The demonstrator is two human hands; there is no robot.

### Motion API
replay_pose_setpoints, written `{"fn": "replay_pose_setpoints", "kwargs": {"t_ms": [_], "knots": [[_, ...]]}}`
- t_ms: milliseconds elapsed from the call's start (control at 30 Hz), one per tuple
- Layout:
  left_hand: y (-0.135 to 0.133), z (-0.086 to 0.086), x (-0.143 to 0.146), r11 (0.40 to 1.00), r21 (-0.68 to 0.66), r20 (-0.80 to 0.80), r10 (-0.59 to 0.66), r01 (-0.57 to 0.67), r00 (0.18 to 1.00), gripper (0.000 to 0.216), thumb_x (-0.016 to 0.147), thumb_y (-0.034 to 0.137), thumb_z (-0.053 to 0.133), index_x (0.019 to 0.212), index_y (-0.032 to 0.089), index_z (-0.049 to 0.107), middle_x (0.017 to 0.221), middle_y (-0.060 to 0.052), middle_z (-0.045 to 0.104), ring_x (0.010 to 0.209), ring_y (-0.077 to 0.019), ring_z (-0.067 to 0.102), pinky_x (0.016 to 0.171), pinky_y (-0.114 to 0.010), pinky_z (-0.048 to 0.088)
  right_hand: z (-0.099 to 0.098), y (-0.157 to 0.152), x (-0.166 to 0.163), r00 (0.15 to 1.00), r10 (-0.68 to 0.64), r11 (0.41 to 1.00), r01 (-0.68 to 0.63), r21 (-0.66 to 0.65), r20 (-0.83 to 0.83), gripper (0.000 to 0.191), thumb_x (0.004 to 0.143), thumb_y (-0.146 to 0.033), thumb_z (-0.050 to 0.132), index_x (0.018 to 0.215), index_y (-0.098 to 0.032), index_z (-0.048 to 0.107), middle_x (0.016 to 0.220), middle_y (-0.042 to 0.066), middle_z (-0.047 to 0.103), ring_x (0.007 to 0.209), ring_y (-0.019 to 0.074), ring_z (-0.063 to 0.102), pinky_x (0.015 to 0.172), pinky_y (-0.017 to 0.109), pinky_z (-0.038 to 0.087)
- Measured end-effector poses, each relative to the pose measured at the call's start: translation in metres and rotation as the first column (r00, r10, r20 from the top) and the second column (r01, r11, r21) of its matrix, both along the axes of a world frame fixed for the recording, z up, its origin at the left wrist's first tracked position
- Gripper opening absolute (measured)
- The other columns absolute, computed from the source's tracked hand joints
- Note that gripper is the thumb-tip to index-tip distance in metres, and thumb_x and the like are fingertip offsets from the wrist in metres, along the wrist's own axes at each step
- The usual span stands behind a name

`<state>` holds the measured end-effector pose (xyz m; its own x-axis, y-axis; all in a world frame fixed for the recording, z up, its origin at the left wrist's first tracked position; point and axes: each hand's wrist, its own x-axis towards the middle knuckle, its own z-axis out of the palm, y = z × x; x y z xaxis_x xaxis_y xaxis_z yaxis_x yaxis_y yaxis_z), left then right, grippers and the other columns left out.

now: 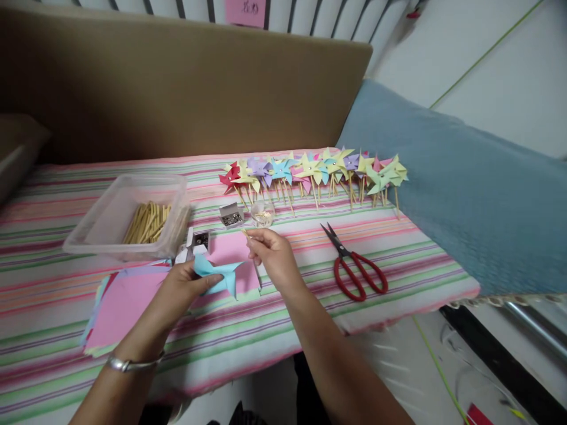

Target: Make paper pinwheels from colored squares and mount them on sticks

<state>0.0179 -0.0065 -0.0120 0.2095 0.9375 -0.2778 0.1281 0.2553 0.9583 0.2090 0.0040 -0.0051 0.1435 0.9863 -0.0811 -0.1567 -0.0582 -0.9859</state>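
A light blue paper pinwheel (pixel 221 274), its blades folded over, is in my left hand (pixel 183 289), the thumb pressed on its front. My right hand (pixel 270 251) is up and to the right of it, thumb and fingers pinched on a small thin yellowish piece (pixel 245 234) whose kind I cannot make out. Beneath the pinwheel lies a pink sheet (pixel 237 251). Just beyond my right hand stand a small clear bowl (pixel 263 213) with small pieces in it and an open box of metal fasteners (pixel 231 217). A second small box (pixel 201 242) with dark contents is behind the pinwheel.
Finished pinwheels (pixel 310 168) on sticks lie in a row at the back. A plastic tub (pixel 88 227) of wooden sticks (pixel 148 223) and a stack of coloured paper (pixel 126 304) are on the left. Red-handled scissors (pixel 349 260) lie open at right on the striped cloth (pixel 248 330).
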Motion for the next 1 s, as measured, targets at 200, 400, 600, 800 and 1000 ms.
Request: {"fn": "replay_pose_setpoints", "kwargs": {"t_ms": [200, 400, 600, 800, 1000], "knots": [[0.0, -0.008, 0.003, 0.984, -0.158, 0.073, 0.096, -0.083, 0.993, 0.022, 0.053, 0.03, 0.08, 0.061, 0.016, 0.064, 0.053, 0.003, 0.056, 0.049, -0.0092, 0.043, 0.051, -0.022, 0.031, -0.007, 0.001, -0.001, 0.965, 0.011, 0.996, -0.033, -0.08, -0.261, 0.014, 0.065, -0.02, 0.064, 0.078, -0.016, 0.063, 0.061, -0.003, 0.06, 0.05, 0.0091, 0.053, 0.045, 0.022, 0.045], [-0.002, -0.008, -0.002, 0.979, -0.163, 0.128, 0.144, -0.122, 0.981, 0.024, 0.054, 0.028, 0.079, 0.063, 0.016, 0.06, 0.056, 0.002, 0.058, 0.051, -0.0092, 0.045, 0.051, -0.022, 0.033, -0.012, -0.001, 0.003, 0.909, -0.013, 0.993, -0.038, -0.112, -0.418, 0.014, 0.068, -0.021, 0.067, 0.078, -0.016, 0.059, 0.062, -0.003, 0.06, 0.053, 0.0104, 0.057, 0.057, 0.029, 0.053], [-0.001, -0.005, -0.004, 0.983, -0.144, 0.106, 0.132, -0.116, 0.986, 0.025, 0.055, 0.03, 0.078, 0.062, 0.016, 0.058, 0.054, 0.003, 0.055, 0.048, -0.0085, 0.043, 0.048, -0.022, 0.03, -0.011, 0.0, 0.008, 0.883, -0.002, 0.992, -0.057, -0.112, -0.469, 0.008, 0.075, -0.017, 0.064, 0.073, -0.017, 0.056, 0.062, -0.002, 0.06, 0.055, 0.0111, 0.058, 0.061, 0.032, 0.055], [-0.001, -0.004, -0.004, 0.988, -0.125, 0.12, 0.106, -0.091, 0.987, 0.023, 0.058, 0.029, 0.078, 0.064, 0.017, 0.059, 0.057, 0.003, 0.056, 0.051, -0.0085, 0.044, 0.049, -0.021, 0.031, -0.009, 0.003, 0.012, 0.821, -0.026, 0.99, -0.058, -0.129, -0.57, 0.011, 0.078, -0.008, 0.056, 0.084, -0.017, 0.057, 0.065, -0.001, 0.063, 0.062, 0.0119, 0.062, 0.069, 0.032, 0.056], [0.0, -0.005, -0.007, 0.985, -0.145, 0.096, 0.112, -0.098, 0.989, 0.024, 0.058, 0.031, 0.079, 0.066, 0.015, 0.062, 0.058, 0.002, 0.058, 0.051, -0.0084, 0.045, 0.049, -0.021, 0.032, -0.009, 0.003, 0.017, 0.779, -0.098, 0.992, 0.031, -0.119, -0.619, 0.026, 0.075, -0.001, 0.055, 0.095, -0.017, 0.054, 0.072, 0.0, 0.066, 0.071, 0.0133, 0.065, 0.082, 0.037, 0.053]]}}
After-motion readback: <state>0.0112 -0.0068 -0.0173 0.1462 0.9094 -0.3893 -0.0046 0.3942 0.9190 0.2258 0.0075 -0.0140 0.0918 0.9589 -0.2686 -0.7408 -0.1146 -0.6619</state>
